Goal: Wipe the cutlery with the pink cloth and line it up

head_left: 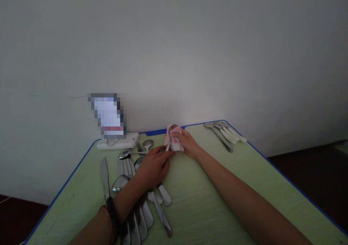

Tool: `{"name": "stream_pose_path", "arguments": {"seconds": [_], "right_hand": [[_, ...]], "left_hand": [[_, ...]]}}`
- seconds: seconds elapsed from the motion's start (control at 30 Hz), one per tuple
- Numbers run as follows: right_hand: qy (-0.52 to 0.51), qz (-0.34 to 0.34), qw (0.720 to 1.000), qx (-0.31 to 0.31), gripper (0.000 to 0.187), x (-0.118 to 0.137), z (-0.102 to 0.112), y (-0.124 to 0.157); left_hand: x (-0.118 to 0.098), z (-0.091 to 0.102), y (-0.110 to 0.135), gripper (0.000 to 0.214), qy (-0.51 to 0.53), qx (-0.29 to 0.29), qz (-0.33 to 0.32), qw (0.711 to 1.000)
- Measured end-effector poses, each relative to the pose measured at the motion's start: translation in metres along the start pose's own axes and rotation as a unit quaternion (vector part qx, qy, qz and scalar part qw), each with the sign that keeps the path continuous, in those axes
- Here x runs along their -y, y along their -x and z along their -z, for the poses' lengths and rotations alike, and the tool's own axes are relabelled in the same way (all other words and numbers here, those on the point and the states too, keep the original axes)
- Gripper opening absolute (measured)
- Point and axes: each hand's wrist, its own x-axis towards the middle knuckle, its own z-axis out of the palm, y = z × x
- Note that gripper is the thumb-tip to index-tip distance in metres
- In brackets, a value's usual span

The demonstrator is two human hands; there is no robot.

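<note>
Near the far edge of the table, my right hand (188, 142) grips a pink and white cloth (178, 148) folded around a metal spoon (172, 128). The spoon's bowl shows partly at the top of the cloth. My left hand (152, 167) pinches the spoon's handle just left of the cloth; the fingertips hide part of it. Beneath my left hand and forearm lies a spread of metal cutlery, with a small spoon (148, 143), a fork (126, 168) and a table knife (104, 176) among it. My left arm covers much of this group.
On the far right of the green table (206, 201) rest a long metal spoon (219, 134) and several white-handled utensils (231, 134). A blurred phone-like screen (108, 116) stands on a white base (118, 142) at the back left. A grey wall (174, 56) rises behind.
</note>
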Motion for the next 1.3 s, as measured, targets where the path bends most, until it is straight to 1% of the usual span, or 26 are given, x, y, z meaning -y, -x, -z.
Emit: {"name": "stream_pose_path", "arguments": {"seconds": [0.33, 0.6, 0.8, 1.0, 1.3], "right_hand": [[0.009, 0.000, 1.000, -0.005, 0.014, -0.0023, 0.0016, -0.0026], [0.009, 0.000, 1.000, 0.006, 0.013, -0.0015, 0.0018, -0.0022], [0.022, -0.003, 1.000, 0.003, 0.016, -0.0009, 0.0022, -0.0023], [0.020, -0.010, 1.000, 0.008, 0.017, -0.0006, 0.0016, -0.0019], [0.021, -0.011, 1.000, 0.004, 0.018, -0.0030, 0.0030, -0.0035]], "left_hand": [[-0.0019, 0.0018, 0.0000, 0.037, -0.007, 0.009, 0.008, 1.000], [-0.0006, 0.0010, 0.0001, 0.036, -0.005, 0.011, 0.006, 1.000], [0.0001, 0.0005, 0.0000, 0.036, -0.005, 0.011, 0.004, 1.000], [-0.0014, 0.0019, -0.0006, 0.036, -0.012, 0.024, 0.009, 1.000], [-0.0016, 0.0019, -0.0004, 0.037, -0.015, 0.017, 0.005, 1.000]]}}
